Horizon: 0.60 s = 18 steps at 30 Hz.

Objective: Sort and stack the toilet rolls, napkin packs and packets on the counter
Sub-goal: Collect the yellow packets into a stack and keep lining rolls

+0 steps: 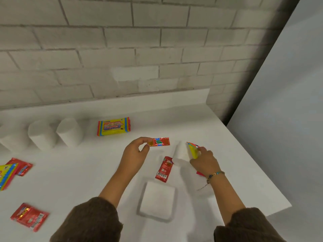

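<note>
My left hand pinches a small red packet by its end and holds it above the white counter. My right hand grips a yellow napkin pack tilted on its edge, beside a white toilet roll lying on its side. Another red packet lies flat between my hands. A white napkin pack lies near me. Three toilet rolls stand at the back left, next to a flat yellow napkin pack.
At the left edge lie a yellow pack on a red packet, and a further red packet nearer me. A brick wall backs the counter. The counter's right edge drops off beside a grey panel.
</note>
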Each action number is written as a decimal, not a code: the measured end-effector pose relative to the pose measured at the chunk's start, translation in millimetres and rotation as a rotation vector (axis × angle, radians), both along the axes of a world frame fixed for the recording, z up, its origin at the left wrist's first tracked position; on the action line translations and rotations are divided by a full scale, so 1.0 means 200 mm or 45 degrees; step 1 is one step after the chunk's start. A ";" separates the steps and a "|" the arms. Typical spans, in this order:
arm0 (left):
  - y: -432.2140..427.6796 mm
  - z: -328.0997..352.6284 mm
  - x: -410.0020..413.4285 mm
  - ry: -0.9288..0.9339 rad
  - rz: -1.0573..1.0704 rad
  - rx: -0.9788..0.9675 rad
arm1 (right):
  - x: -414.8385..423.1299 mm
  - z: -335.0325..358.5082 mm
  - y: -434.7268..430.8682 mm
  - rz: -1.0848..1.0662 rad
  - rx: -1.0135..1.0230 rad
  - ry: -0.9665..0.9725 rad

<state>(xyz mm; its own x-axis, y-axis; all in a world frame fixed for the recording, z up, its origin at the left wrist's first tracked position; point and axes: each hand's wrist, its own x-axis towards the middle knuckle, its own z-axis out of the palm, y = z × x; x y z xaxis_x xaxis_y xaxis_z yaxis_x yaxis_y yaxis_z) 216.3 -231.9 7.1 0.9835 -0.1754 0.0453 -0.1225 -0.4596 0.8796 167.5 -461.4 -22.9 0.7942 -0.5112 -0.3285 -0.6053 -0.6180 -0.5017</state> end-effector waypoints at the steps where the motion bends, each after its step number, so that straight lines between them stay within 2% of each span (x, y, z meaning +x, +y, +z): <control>1: -0.04 0.00 -0.02 0.010 0.022 0.001 | -0.02 0.02 -0.05 -0.011 0.124 -0.115; 3: -0.12 -0.02 -0.05 0.045 0.038 0.002 | -0.05 0.05 -0.13 -0.042 0.314 -0.344; 6: -0.23 -0.04 -0.10 0.120 0.036 0.104 | -0.08 0.09 -0.28 -0.020 0.307 -0.508; 13: -0.56 -0.10 -0.06 0.266 0.011 0.373 | -0.13 0.15 -0.48 0.026 0.277 -0.588; 18: -0.75 -0.21 0.02 0.484 -0.057 0.537 | -0.15 0.14 -0.53 0.103 0.193 -0.642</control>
